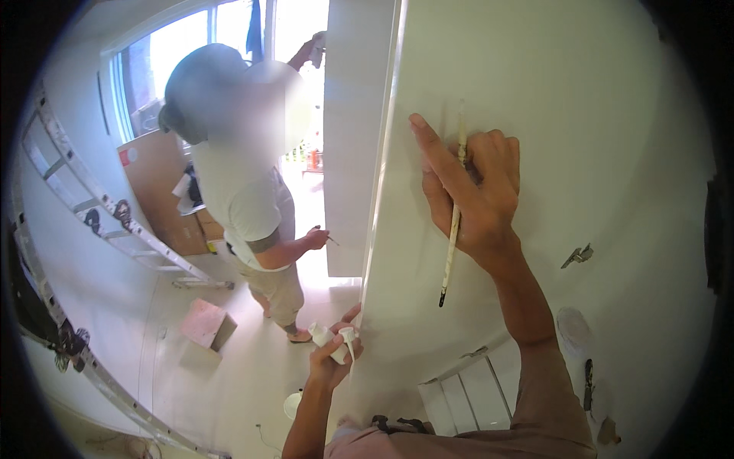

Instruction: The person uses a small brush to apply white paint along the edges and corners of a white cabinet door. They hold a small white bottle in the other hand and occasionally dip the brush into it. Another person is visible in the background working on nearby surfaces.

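My right hand [489, 203] is raised against a large pale door or panel [581, 99]. A thin paintbrush [451, 249] with a paint-spotted pale handle is gripped between its fingers, bristle end up and dark handle end down. The index finger stretches up toward the panel's left edge; I cannot tell whether the bristles touch the surface. Lower down, beside the panel's bottom left edge, my left hand [329, 369] is closed around a small white bottle [323, 336]. A white nozzle-like piece [349, 338] with a thin stem is held in the same hand.
Another person [252, 176] stands at the left by a second door [352, 138], holding a slim tool. An aluminium ladder [84, 199] stands at far left. A box [206, 325] sits on the floor; a brown board [157, 187] leans below the window. A metal handle [577, 256] is on my panel.
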### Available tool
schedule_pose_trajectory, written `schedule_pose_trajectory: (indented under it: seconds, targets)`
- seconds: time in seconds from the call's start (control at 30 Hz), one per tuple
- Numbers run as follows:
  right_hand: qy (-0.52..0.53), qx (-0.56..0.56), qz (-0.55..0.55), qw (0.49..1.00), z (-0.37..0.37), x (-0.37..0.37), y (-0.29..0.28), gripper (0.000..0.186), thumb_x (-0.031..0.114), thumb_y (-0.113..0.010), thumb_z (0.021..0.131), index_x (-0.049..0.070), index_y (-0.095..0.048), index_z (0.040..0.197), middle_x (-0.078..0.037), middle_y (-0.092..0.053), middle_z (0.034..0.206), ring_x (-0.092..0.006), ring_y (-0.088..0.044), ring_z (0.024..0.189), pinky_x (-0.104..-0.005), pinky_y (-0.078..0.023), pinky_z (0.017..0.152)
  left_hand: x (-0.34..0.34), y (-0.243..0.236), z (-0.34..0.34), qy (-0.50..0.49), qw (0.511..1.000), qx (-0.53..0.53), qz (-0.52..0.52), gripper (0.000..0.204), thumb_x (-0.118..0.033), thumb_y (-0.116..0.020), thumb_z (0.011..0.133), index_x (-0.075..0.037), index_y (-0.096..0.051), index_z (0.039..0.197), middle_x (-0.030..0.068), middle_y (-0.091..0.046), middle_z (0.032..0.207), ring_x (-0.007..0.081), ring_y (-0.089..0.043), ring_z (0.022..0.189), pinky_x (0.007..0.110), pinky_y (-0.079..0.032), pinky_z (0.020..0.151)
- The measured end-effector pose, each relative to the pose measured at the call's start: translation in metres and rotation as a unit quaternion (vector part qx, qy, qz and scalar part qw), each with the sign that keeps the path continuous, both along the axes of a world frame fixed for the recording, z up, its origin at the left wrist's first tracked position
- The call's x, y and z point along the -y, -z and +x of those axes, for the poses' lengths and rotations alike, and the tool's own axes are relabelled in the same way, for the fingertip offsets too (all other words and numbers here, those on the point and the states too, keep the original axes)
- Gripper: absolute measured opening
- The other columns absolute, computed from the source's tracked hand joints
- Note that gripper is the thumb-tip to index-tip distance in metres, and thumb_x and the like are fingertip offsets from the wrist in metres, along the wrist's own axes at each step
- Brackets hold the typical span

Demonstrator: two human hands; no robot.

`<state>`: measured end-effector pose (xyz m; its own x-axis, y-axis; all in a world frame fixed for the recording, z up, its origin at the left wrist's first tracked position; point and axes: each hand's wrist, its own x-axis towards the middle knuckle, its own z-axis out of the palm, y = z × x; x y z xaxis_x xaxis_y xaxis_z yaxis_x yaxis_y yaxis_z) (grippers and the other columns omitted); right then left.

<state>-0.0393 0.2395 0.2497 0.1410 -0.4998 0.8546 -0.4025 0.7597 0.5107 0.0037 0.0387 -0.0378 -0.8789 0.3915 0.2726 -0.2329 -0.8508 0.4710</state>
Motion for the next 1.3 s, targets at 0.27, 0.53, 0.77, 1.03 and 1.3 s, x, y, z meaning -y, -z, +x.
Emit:
schedule_pose_trajectory:
  seconds: [0.27, 0.53, 0.77, 1.03, 1.3]
  targets:
    - [0.048, -0.052, 0.018, 0.997, -0.004, 0.011, -0.008, 0.048, -0.002, -0.075, 0.07, 0.011, -0.071, 0.116, 0.002, -0.041, 0.063, -0.0147, -0.033, 0.06, -0.0288, -0.027, 0.057, 0.006, 0.002, -0.007, 0.025, 1.0, 0.005, 0.01, 0.034, -0.024, -0.065, 0.081, 0.001, -0.065, 0.103, 0.0165, -0.03, 0.148, 0.0128, -0.051, 0.056, 0.027, -0.037, 0.055]
    - [0.052, -0.062, 0.062, 0.995, -0.005, 0.011, -0.007, 0.05, -0.003, -0.072, 0.066, 0.01, -0.072, 0.114, 0.003, -0.042, 0.063, -0.0143, -0.032, 0.058, -0.0287, -0.027, 0.057, 0.008, 0.002, -0.007, 0.024, 1.0, 0.005, -0.007, 0.034, -0.025, -0.065, 0.079, -0.001, -0.065, 0.104, 0.0171, -0.033, 0.146, 0.0127, -0.052, 0.055, 0.027, -0.038, 0.056]
    - [0.064, -0.034, 0.082, 0.994, 0.002, 0.012, 0.004, 0.053, -0.005, -0.069, 0.061, 0.009, -0.072, 0.113, 0.002, -0.038, 0.064, -0.015, -0.034, 0.059, -0.0292, -0.028, 0.058, 0.008, 0.004, -0.004, 0.001, 1.0, -0.006, -0.017, 0.039, -0.028, -0.064, 0.077, 0.001, -0.065, 0.104, 0.0191, -0.029, 0.149, 0.0115, -0.049, 0.05, 0.027, -0.035, 0.052]
    - [0.028, 0.011, 0.081, 0.996, 0.006, 0.012, 0.049, 0.05, 0.004, -0.067, 0.058, 0.012, -0.074, 0.106, 0.002, -0.038, 0.068, -0.0155, -0.039, 0.06, -0.0342, -0.029, 0.062, 0.007, 0.003, -0.004, 0.011, 1.0, -0.011, -0.006, 0.038, -0.027, -0.064, 0.079, 0.0, -0.064, 0.105, 0.0185, -0.027, 0.151, 0.012, -0.05, 0.052, 0.027, -0.036, 0.055]
    - [-0.19, 0.143, -0.009, 0.971, 0.015, -0.002, 0.067, 0.032, 0.004, -0.084, 0.057, 0.008, -0.07, 0.085, -0.002, -0.059, 0.071, -0.0157, -0.055, 0.059, -0.0315, -0.039, 0.059, 0.008, 0.007, -0.008, 0.051, 0.997, 0.008, 0.05, 0.036, -0.026, -0.062, 0.084, 0.0, -0.063, 0.108, 0.0164, -0.026, 0.152, 0.0119, -0.052, 0.058, 0.026, -0.037, 0.056]
